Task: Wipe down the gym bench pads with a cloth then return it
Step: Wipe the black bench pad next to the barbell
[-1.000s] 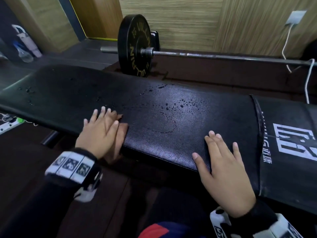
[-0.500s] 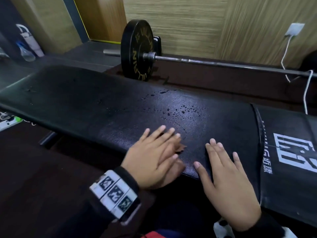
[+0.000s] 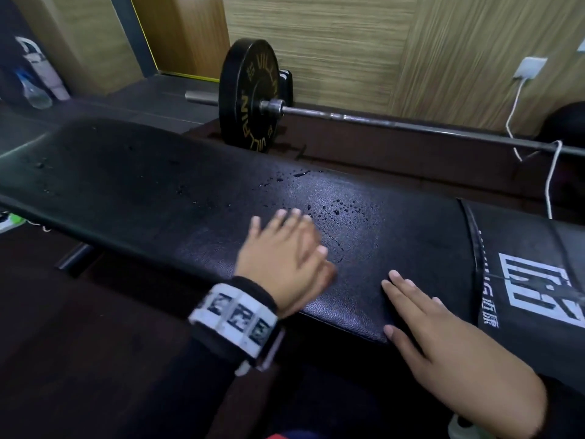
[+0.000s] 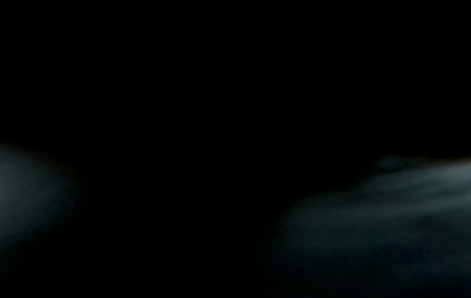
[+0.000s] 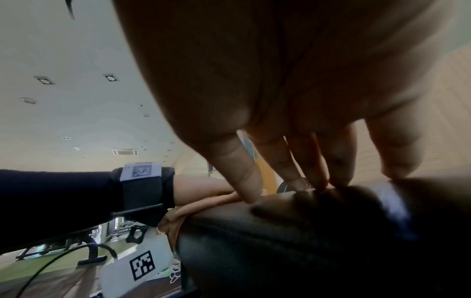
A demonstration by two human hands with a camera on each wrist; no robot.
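Head view: my left hand (image 3: pixel 281 248), fingers flat on a brownish cloth (image 3: pixel 327 274), has slid right along the bench pad (image 3: pixel 142 198) toward remaining droplets (image 3: pixel 342 210). My right hand (image 3: pixel 443 334) rests flat, holding nothing.

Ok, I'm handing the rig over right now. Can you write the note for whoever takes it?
Left hand: flat, fingers straight, pressing a tan cloth, mostly hidden beneath it, onto the long bench pad near its front edge.
Right hand: flat on the same pad, holding nothing, beside the seam to the logo pad.
Done: wiping is under way; how much is covered is unclear.
Left: water droplets just beyond the left fingers, likely the logo pad, then return the cloth.
The left wrist view is dark.
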